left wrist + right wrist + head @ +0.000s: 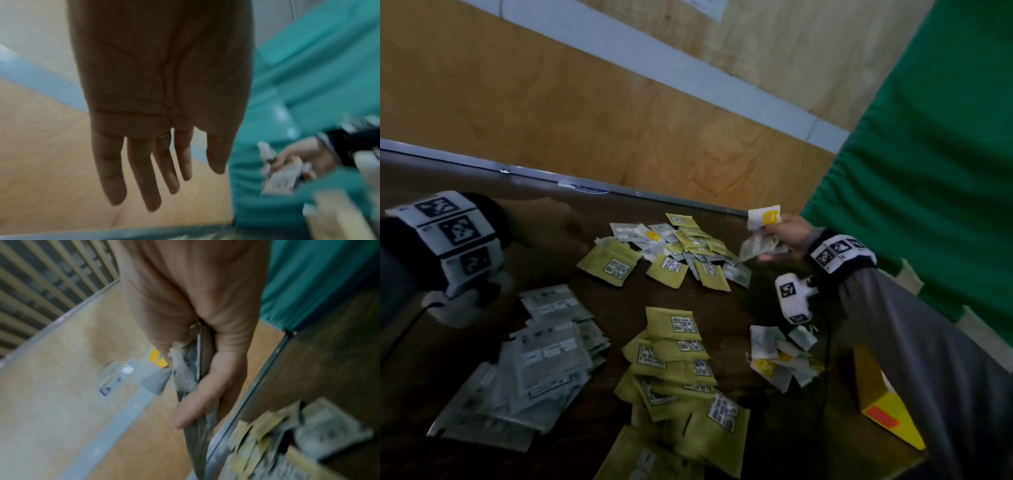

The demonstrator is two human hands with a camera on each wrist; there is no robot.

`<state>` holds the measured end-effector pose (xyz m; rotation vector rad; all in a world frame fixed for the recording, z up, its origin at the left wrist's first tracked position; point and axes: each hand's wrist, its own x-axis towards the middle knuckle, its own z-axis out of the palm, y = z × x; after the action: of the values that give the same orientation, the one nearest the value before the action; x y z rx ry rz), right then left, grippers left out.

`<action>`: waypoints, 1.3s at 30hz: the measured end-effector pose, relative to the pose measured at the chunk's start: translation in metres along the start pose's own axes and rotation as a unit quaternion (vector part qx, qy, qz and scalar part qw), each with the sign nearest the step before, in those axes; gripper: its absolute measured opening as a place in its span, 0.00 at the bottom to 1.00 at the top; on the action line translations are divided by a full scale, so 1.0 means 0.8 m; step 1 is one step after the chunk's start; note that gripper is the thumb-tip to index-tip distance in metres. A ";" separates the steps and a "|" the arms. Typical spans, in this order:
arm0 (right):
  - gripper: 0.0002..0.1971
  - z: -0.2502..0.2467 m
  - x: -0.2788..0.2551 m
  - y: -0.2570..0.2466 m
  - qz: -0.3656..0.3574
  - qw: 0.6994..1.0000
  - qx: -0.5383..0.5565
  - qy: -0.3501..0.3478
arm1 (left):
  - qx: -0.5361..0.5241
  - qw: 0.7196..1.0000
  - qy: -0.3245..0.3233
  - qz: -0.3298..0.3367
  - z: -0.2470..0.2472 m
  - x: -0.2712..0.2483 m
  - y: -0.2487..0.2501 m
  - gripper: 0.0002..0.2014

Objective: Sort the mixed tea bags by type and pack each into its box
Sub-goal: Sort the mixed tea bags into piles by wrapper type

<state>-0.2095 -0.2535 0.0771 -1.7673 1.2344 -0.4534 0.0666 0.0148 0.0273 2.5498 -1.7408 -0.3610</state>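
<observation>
A mixed heap of tea bags (681, 250) lies at the far middle of the dark table (619, 301). Nearer me are sorted piles: grey-white sachets (544, 356) on the left, olive-green sachets (678, 363) in the middle, white bags with yellow tags (780, 356) on the right. My right hand (784, 229) hovers at the heap's right edge and grips a few tea bags (185, 369), one white bag with a yellow tag (765, 216) sticking up. My left hand (156, 162) hangs above the table's left side, fingers straight and empty.
A yellow box (883, 401) with a red mark sits at the table's right edge under my right sleeve. Green cloth (928, 154) hangs on the right. Beyond the table's metal far edge (585, 181) is a wooden floor.
</observation>
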 end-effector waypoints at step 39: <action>0.07 -0.037 -0.168 0.083 0.008 0.930 -0.354 0.097 | -0.666 0.743 0.043 0.051 0.023 -0.074 0.152 0.12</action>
<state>-0.3253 -0.1546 0.0628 -2.3481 1.6937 -0.1738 -0.0694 0.0261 0.0384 1.3390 -0.8840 -0.9866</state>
